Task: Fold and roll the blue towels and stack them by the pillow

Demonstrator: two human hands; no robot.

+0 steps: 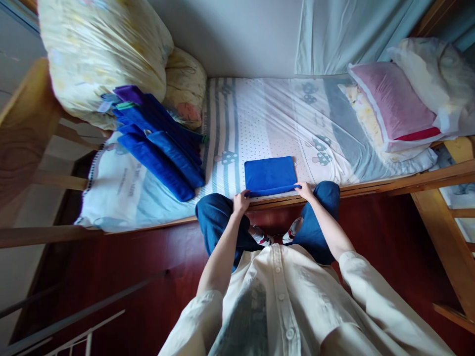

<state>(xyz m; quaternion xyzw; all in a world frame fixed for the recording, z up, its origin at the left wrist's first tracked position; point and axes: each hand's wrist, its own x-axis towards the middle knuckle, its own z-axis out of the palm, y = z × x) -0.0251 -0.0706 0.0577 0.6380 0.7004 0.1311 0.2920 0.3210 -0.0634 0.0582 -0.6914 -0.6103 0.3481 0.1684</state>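
A blue towel [270, 173] lies as a flat rectangle near the front edge of the bed, its near edge turned up in a narrow strip. My left hand [241, 201] pinches the left end of that strip. At the other end, my right hand [305, 191] has its fingers closed on the right corner. Both hands are close to the bed's wooden edge, just above my knees. To the left, a pile of folded blue and purple towels [159, 143] rests slantwise on the sheet.
Bulky yellow bedding [107, 54] and a smaller patterned pillow [185, 84] stand behind the pile. A pink pillow [393, 101] sits at the bed's right end. The wooden bed rail [386, 187] runs along the front. A pale curtain [341, 37] hangs behind.
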